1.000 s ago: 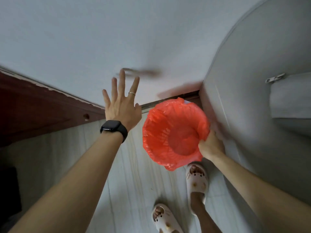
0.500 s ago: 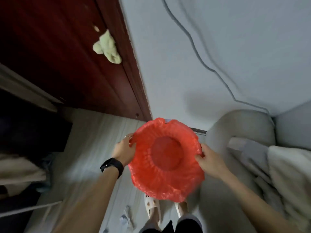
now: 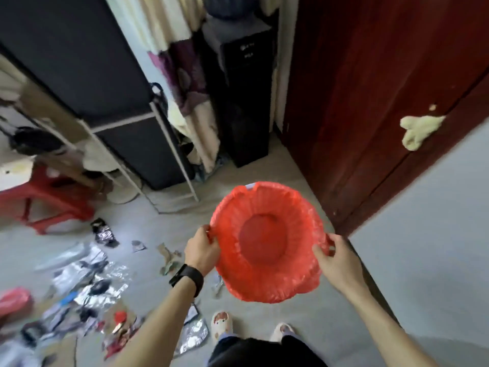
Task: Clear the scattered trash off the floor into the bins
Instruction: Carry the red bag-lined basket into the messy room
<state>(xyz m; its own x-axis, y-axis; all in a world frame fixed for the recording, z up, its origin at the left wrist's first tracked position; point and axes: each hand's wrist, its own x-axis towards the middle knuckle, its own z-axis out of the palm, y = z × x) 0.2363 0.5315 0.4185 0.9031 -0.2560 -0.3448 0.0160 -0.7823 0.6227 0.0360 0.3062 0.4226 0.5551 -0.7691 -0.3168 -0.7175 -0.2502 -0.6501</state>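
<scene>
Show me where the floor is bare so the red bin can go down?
Bare floor lies ahead of the red bin, between the black speaker and the dark red door. Left, from the red stool to the slippers, trash crowds it.

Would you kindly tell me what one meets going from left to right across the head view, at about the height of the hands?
silver foil wrappers → brown paper scrap → left hand → red-lined bin, held by both hands → right hand → pale cloth, higher up on the dark red door
</scene>
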